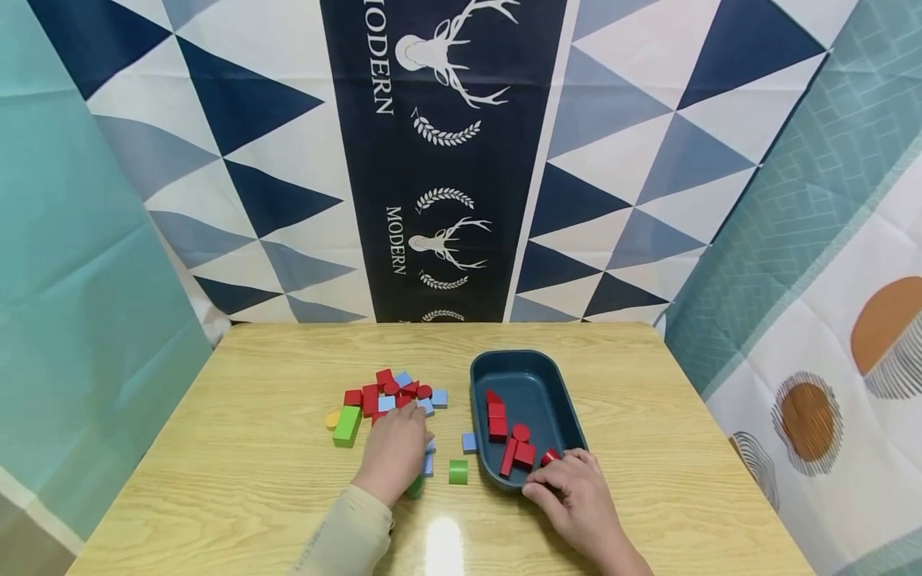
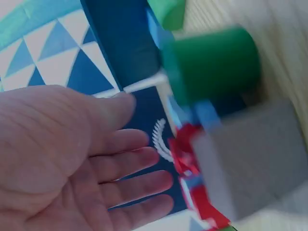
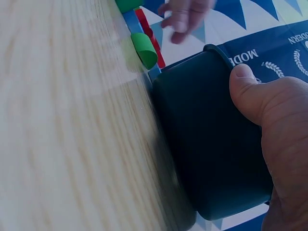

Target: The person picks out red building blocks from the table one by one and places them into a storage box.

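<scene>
My left hand (image 1: 394,452) hovers over a loose pile of toy blocks, its fingertips near the red blocks (image 1: 370,399) and light blue blocks (image 1: 439,398). In the left wrist view its palm faces a dark green cylinder (image 2: 214,65) and a blurred greyish block (image 2: 260,159); the fingers look slightly bent with nothing between them. My right hand (image 1: 576,500) grips the near right rim of a dark teal tray (image 1: 513,356), thumb outside. Beside those fingers, inside the tray, lies a red cylinder (image 1: 551,457). Several other red blocks (image 1: 498,428) lie in the tray.
A light green half-round block (image 1: 458,472) and a light blue block (image 1: 470,442) lie between pile and tray. At the pile's left are a green rectangular block (image 1: 347,426) and a yellow piece (image 1: 333,420). Patterned cloth (image 1: 288,160) hangs behind the wooden table (image 1: 238,480).
</scene>
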The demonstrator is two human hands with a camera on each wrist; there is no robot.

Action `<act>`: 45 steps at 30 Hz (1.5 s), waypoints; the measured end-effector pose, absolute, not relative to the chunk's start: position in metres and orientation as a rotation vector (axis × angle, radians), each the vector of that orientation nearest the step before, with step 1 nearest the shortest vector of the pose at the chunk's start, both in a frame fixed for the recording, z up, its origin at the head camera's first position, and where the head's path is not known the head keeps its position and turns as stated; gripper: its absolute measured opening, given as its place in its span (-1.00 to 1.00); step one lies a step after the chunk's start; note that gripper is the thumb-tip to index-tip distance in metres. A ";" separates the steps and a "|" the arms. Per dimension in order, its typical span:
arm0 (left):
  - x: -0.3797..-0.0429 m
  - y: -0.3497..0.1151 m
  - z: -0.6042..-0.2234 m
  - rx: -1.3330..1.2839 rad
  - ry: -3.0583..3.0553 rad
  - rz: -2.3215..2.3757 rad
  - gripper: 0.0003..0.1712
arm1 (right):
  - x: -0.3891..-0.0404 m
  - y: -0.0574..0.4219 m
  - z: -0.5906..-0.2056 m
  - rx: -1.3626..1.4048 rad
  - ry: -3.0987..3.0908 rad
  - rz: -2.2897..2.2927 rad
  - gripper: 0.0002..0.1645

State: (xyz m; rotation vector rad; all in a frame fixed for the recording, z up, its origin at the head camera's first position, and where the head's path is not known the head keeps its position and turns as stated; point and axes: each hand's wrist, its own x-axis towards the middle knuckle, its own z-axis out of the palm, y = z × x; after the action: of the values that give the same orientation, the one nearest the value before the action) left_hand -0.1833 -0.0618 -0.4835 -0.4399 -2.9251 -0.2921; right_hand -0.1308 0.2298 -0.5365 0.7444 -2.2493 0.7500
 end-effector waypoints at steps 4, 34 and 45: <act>-0.186 -0.069 -0.488 -0.418 -2.982 -0.243 -0.55 | -0.132 0.232 -0.537 0.750 -2.253 0.754 -0.68; -0.195 -0.067 -0.479 -0.369 -2.774 -1.073 -0.50 | -0.129 0.232 -0.534 0.727 -2.319 0.751 -0.68; -0.185 0.007 -0.477 -0.910 -2.824 -0.669 -0.77 | -0.130 0.233 -0.534 0.740 -2.315 0.758 -0.73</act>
State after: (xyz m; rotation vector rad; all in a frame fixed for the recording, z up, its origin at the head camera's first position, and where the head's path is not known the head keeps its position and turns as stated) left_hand -0.1855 0.0067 -0.4767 -0.9100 -2.8236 -0.6692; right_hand -0.1301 0.2329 -0.5342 0.7402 -2.3145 0.7576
